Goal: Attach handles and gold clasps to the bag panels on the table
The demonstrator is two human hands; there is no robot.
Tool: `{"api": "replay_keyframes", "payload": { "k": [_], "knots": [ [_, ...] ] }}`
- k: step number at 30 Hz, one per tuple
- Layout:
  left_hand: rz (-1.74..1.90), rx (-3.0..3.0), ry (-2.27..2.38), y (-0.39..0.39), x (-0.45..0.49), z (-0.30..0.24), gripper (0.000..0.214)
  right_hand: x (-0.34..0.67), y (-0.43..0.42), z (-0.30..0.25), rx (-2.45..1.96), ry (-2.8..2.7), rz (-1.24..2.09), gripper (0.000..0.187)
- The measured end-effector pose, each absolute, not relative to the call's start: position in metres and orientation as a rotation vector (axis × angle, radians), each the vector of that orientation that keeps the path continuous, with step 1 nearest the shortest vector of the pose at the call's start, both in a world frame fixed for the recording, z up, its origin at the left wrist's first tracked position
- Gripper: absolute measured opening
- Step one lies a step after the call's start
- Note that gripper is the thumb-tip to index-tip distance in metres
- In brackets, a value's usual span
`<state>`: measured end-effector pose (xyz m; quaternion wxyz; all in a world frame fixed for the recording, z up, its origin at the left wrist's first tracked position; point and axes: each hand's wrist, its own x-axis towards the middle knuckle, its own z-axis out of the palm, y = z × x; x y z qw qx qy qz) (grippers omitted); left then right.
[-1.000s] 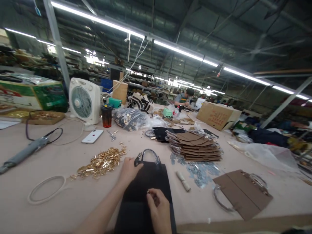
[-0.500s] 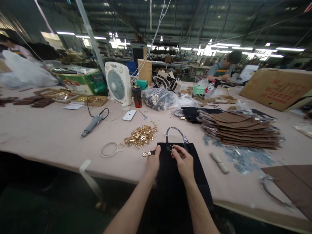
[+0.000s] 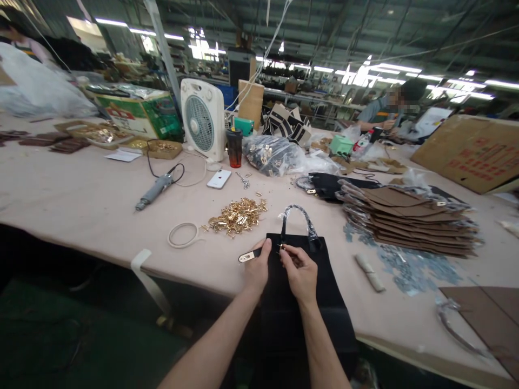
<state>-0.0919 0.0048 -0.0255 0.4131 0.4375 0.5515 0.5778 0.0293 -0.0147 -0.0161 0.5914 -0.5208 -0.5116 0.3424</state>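
A black handbag (image 3: 324, 294) lies over the table's front edge, its plastic-wrapped handle (image 3: 298, 209) standing up at the far end. My left hand (image 3: 257, 270) is closed on the bag's left edge, thumb on top. From beside that hand a black strap with a gold clasp plate (image 3: 249, 255) sticks out to the left. My right hand (image 3: 299, 270) pinches a small gold metal piece (image 3: 280, 247) at the left base of the handle; its exact shape is too small to tell. Beyond the bag lies a pile of small gold fittings (image 3: 239, 216).
An electric screwdriver (image 3: 154, 192), a tape roll (image 3: 182, 235) and a phone (image 3: 219, 179) lie to the left. A fan (image 3: 203, 119) and a dark cup (image 3: 234, 148) stand behind. Brown bag pieces (image 3: 413, 219) are stacked on the right. A co-worker (image 3: 381, 111) sits across the table.
The view has tilted and shifted slightly. My right hand has moved a little left, bringing the gold piece to the handle base. My left hand keeps its grip on the bag.
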Motion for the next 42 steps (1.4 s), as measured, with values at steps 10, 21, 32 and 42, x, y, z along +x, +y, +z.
{"api": "replay_keyframes", "payload": {
  "k": [10, 21, 32, 42],
  "knots": [
    [1.460, 1.074, 1.361, 0.004, -0.090, -0.025, 0.037, 0.012, -0.011, -0.020, -1.274, -1.051, 0.791, 0.035],
    [1.566, 1.110, 1.374, 0.003, -0.089, -0.023, 0.030, 0.003, -0.002, -0.015, -1.365, -1.136, 0.786, 0.037],
    [1.512, 1.154, 1.487, -0.007, -0.083, -0.016, 0.025, 0.025, 0.000, -0.042, -1.619, -1.374, 0.617, 0.054],
    [1.192, 1.751, 1.784, 0.006, -0.068, -0.032, 0.048, -0.020, 0.032, 0.044, -1.186, -1.685, 0.690, 0.029]
  ]
}}
